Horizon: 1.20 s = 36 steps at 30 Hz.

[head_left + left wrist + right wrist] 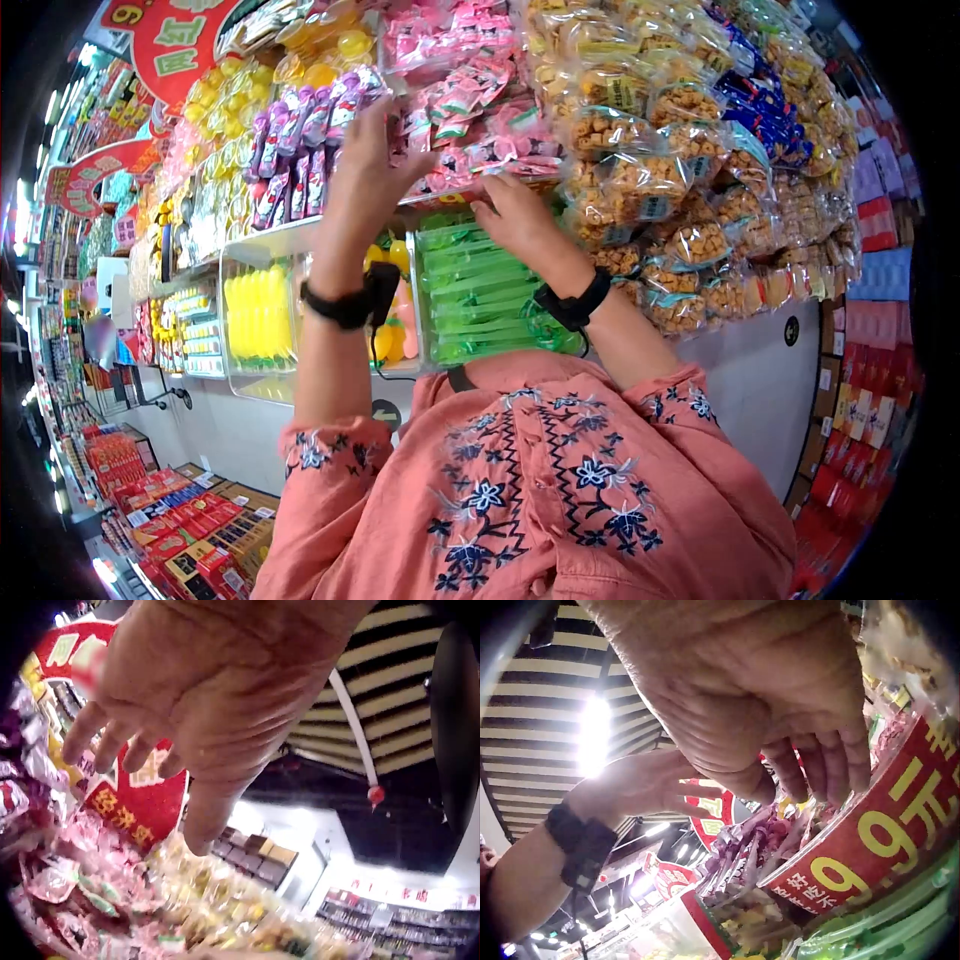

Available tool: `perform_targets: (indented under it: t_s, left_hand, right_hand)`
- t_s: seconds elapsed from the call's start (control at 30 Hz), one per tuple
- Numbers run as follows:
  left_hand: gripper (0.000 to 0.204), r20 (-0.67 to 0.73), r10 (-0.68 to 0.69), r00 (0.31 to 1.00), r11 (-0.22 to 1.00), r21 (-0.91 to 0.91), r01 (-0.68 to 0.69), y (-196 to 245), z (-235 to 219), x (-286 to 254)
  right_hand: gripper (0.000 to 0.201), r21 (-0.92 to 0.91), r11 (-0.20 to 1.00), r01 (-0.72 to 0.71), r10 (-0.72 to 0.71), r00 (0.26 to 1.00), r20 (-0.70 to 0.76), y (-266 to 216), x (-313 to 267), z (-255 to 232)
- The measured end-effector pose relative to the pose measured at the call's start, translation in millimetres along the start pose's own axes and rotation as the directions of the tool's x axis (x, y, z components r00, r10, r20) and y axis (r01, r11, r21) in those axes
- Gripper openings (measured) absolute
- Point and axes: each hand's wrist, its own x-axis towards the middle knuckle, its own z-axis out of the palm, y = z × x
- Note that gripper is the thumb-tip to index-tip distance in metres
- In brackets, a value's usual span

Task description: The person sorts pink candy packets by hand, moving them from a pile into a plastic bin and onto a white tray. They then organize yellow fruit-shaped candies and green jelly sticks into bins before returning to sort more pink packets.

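Observation:
My left hand [364,178] is raised over the display, between the purple-wrapped packets [283,135] and the pink packets [470,95]. Its fingers are spread and hold nothing; in the left wrist view the palm shows bare. My right hand [527,225] is at the front edge of the pink packets, beside the bagged brown snacks [640,185]. From the right wrist view, its fingertips hang loosely bent right at the top of a red price sign [877,832]. Nothing shows in that palm. Below it lie green tube-shaped packets [470,300] in a clear bin.
Clear bins of yellow sticks [258,315] and fruit-shaped items [398,335] stand in front of my left forearm. Blue packets [765,100] lie among the snack bags on the right. Red arched signs [180,45] rise at the far left. Boxed goods [200,535] fill a low shelf.

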Motion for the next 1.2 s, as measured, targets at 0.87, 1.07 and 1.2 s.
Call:
perform_targets:
  t_s: [0.87, 1.07, 1.2]
  left_hand:
    - [0.077, 0.487, -0.029, 0.873, 0.931, 0.331, -0.154, -105.6, 168.9, 174.0]
    - [0.063, 0.495, 0.195, 0.847, 0.807, 0.41, -0.425, -154.9, 204.5, 186.7]
    - [0.048, 0.491, 0.033, 0.871, 0.874, 0.409, -0.263, -99.7, 173.1, 175.8]
  right_hand:
    - [0.023, -0.206, 0.978, -0.025, 0.014, 0.998, -0.054, 4.2, -2.7, -6.0]
    - [0.023, -0.229, 0.973, -0.023, 0.009, 0.998, -0.061, 3.7, -2.3, -6.8]
    - [0.023, -0.256, 0.966, -0.022, 0.008, 0.999, -0.053, 2.6, -1.2, -6.9]
